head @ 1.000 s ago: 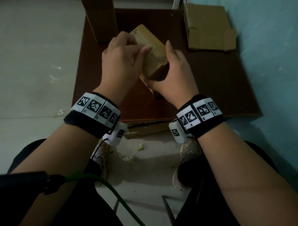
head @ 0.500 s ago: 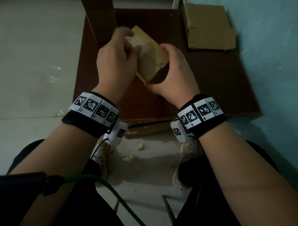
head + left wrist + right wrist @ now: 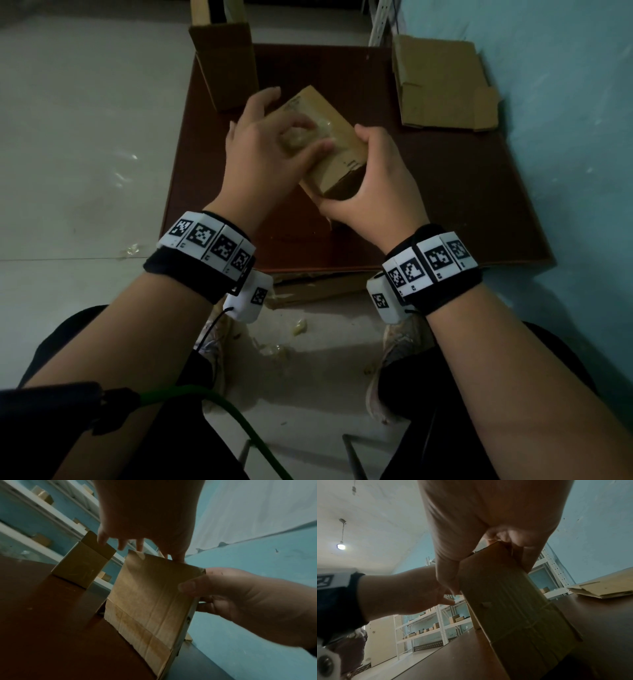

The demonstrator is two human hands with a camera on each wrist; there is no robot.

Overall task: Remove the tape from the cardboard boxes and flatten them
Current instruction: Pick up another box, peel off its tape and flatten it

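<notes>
A small brown cardboard box (image 3: 337,150) stands tilted on the dark brown table (image 3: 445,212). My right hand (image 3: 368,171) grips its near end, thumb on top and fingers underneath. My left hand (image 3: 313,135) lies over the box's top face and pinches a crumpled wad of clear tape (image 3: 295,137) between thumb and curled fingers, with the index finger stretched toward the far corner. In the left wrist view the box (image 3: 150,595) faces me, with tape (image 3: 139,555) at its upper corner by my fingertips (image 3: 140,546). The right wrist view shows my right hand clamped on the box's (image 3: 505,601) upper edge.
An upright open cardboard box (image 3: 226,65) stands at the table's far left. Flattened cardboard (image 3: 442,82) lies at the far right, by the blue wall. Tape scraps (image 3: 298,326) litter the floor near my shoes. Shelving with small boxes (image 3: 426,628) stands behind the table.
My left hand went from the box's side up to its far corner and now sits over the top face with a wad of tape under its fingers. The right hand kept its grip.
</notes>
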